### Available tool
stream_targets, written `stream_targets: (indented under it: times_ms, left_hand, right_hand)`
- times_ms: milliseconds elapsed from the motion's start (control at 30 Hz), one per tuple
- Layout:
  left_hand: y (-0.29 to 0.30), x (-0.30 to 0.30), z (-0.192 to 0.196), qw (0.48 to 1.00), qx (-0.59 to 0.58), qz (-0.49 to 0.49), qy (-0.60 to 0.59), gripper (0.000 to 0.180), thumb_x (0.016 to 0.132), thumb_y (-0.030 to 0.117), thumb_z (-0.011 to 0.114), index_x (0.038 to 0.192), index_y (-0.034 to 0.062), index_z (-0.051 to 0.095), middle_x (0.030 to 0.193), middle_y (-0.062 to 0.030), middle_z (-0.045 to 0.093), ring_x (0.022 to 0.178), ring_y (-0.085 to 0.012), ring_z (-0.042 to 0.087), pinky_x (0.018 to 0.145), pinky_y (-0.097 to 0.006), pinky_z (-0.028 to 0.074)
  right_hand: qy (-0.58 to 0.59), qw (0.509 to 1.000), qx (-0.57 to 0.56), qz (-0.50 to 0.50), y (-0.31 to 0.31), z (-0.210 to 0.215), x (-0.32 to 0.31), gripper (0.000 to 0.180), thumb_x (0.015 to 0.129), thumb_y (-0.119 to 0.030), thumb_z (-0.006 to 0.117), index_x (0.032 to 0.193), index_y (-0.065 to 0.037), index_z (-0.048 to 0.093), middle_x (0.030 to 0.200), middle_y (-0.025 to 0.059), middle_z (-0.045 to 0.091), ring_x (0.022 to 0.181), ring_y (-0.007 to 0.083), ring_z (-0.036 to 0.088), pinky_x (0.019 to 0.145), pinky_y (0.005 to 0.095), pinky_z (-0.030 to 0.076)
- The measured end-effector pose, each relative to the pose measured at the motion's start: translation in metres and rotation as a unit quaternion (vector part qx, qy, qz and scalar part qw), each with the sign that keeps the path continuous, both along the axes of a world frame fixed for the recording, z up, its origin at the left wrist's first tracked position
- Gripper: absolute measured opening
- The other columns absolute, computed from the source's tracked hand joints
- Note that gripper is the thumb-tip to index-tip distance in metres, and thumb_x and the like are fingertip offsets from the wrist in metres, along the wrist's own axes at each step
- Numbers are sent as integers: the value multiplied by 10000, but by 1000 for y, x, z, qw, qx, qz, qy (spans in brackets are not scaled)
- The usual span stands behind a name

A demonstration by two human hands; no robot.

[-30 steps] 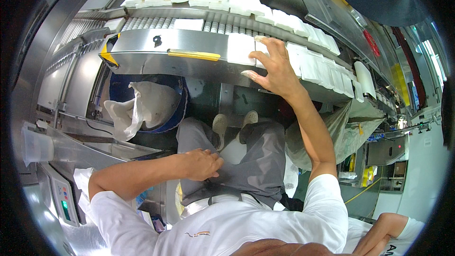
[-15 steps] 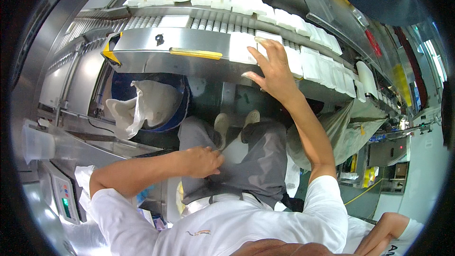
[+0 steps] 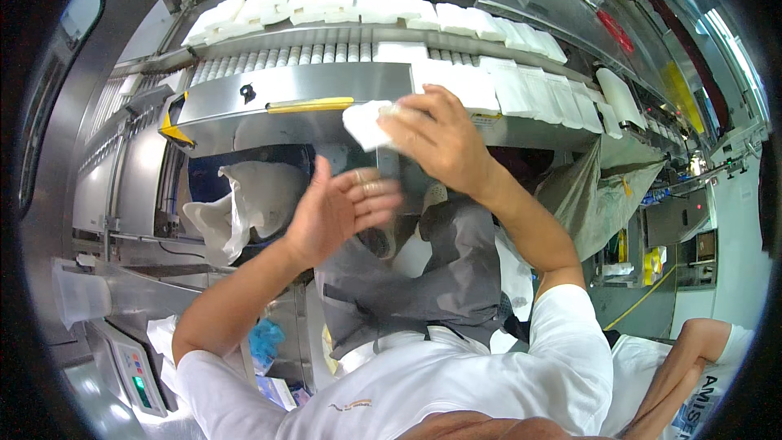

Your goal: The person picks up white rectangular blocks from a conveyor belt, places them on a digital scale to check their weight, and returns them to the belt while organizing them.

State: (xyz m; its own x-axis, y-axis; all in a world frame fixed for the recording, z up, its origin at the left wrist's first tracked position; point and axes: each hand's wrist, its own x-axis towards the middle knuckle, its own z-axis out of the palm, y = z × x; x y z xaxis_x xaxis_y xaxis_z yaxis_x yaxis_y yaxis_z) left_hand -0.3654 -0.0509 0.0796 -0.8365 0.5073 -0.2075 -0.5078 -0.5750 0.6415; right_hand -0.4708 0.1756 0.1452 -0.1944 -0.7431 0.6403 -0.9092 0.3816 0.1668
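fingers (image 3: 414, 124) of the right hand (image 3: 450, 147): were clasped on the right end of a white pad (image 3: 362, 124), slightly blurred.
white pad: hung tilted in the air, around half past eleven from the middle of the view, below the steel ledge (image 3: 342, 81).
left hand (image 3: 327, 210): was released, thumb up, its blurred fingers pointing toward three o'clock; it hovered near half past six from the pad, apart from it.
front row: white packets (image 3: 533, 94) stood side by side toward two o'clock.
back row: more white pieces (image 3: 334, 2) were lined up across twelve o'clock.
rollers: a roller conveyor (image 3: 269, 59) ran between ledge and back row, toward half past ten.
bin: a blue bin (image 3: 285, 153) with a white bag (image 3: 265, 200) stood at nine o'clock.
scale: a digital scale (image 3: 134, 371) sat at eight o'clock.
co-worker: a bent arm (image 3: 684, 375) showed at four o'clock.
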Motion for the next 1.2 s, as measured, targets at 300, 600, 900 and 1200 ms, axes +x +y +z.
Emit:
stream_targets:
  times_ms: [300,600,900,1200]
  left_hand:
    - [0,5,2,983,-68,153,74,343,1010,136,694,1309,9,583,1188,-88,718,1088,-149,696,962,-299,558]
    - [4,13,26,968,-124,161,146,420,987,151,743,1336,2,563,1194,-112,724,1077,-154,706,943,-311,579]
    - [8,16,21,960,-174,148,163,418,985,135,739,1332,-25,570,1217,-128,716,1094,-154,696,983,-309,562]
    - [9,19,21,964,-174,133,150,424,983,142,741,1335,-27,575,1210,-133,720,1079,-157,707,967,-310,574]
  right_hand:
    - [-45,998,-32,39,24,-36,66,392,820,-265,833,1188,-176,733,1234,28,694,1236,253,552,1142,483,397]
    - [-675,651,-337,86,30,-51,98,427,944,-127,766,1279,-3,533,1099,58,655,997,126,641,880,277,515]
    - [-465,815,-325,-122,16,-40,96,195,884,-35,778,1043,10,673,973,63,741,832,99,689,745,259,558]
    - [-204,967,-139,-69,27,-12,104,346,759,-171,735,1095,-95,769,1333,167,642,1199,359,557,1048,465,438]
